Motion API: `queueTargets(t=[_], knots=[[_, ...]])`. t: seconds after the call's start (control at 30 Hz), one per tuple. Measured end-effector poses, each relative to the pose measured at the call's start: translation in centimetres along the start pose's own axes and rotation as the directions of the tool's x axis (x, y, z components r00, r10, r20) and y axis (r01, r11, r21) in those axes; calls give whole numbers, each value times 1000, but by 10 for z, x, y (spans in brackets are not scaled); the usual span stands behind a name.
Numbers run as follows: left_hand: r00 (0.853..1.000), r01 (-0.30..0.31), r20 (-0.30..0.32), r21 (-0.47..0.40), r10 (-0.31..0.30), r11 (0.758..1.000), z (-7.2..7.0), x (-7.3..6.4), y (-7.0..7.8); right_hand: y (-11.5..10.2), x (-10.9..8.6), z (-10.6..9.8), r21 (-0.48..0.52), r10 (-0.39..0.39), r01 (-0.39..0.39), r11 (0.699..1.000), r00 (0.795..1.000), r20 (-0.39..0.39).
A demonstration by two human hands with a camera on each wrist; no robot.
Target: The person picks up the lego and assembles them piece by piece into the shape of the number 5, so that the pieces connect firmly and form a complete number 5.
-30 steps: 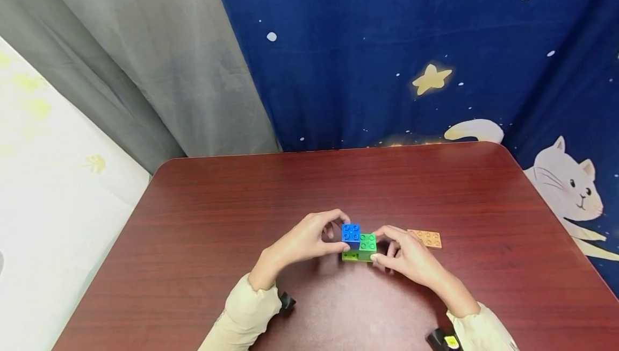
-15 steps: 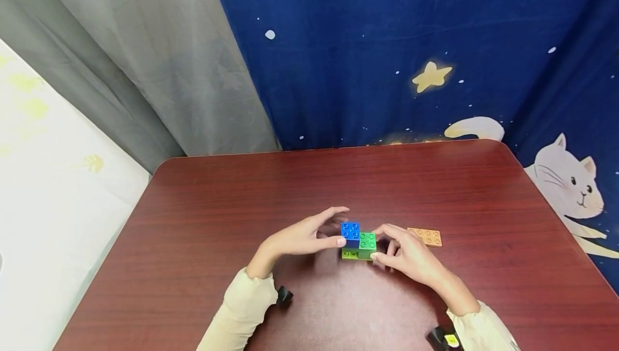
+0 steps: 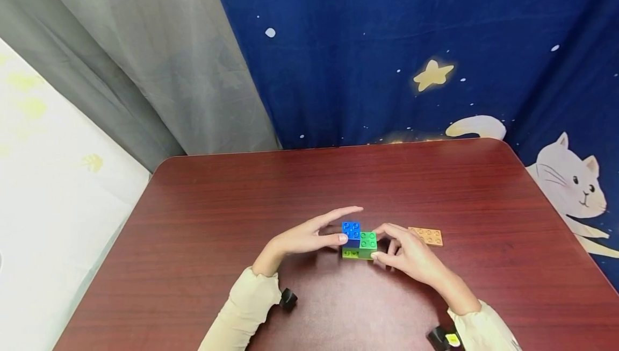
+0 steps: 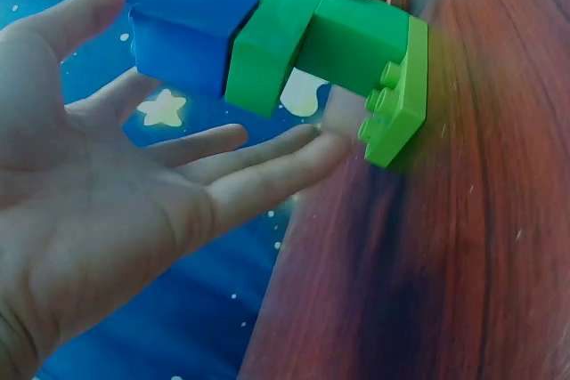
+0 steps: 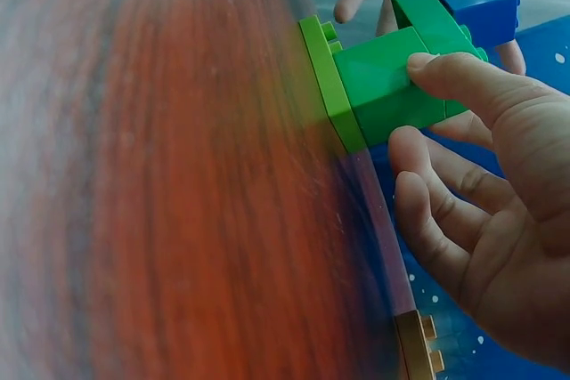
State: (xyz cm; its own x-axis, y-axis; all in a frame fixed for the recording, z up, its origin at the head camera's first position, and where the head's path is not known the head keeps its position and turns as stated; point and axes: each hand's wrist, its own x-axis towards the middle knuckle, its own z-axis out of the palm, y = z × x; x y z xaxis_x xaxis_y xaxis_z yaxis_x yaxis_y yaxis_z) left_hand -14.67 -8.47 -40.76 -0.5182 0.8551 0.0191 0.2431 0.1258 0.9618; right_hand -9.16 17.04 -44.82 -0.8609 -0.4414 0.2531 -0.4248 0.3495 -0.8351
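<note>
A blue brick point(image 3: 351, 227) sits at the top left of a stack. Beneath and beside it are green bricks point(image 3: 368, 241), standing on a light green studded plate point(image 4: 410, 100). My left hand point(image 3: 304, 237) is spread beside the stack with its fingers straight; in the left wrist view its thumb tip lies close to the blue brick, apart from it. The right hand point(image 3: 410, 253) pinches the green part from the right, its thumb on the near face in the right wrist view. Its index fingertip is partly hidden behind the bricks there.
An orange studded plate point(image 3: 432, 237) lies on the dark red wooden table point(image 3: 242, 190), just beyond the right hand. Black wrist devices point(image 3: 288, 299) show below the cuffs. Grey and blue curtains point(image 3: 362, 71) hang behind the table's far edge.
My left hand has let go of the blue brick; its fingers have straightened and spread away from it. The right hand keeps its pinch, and the stack stays in place.
</note>
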Motion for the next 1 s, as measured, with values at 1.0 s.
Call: queueTargets(t=[1.0], knots=[[995,-87,-41,-21,87,996,8,6,2,3,-1,-1,-30,36,-35,999,999,6]])
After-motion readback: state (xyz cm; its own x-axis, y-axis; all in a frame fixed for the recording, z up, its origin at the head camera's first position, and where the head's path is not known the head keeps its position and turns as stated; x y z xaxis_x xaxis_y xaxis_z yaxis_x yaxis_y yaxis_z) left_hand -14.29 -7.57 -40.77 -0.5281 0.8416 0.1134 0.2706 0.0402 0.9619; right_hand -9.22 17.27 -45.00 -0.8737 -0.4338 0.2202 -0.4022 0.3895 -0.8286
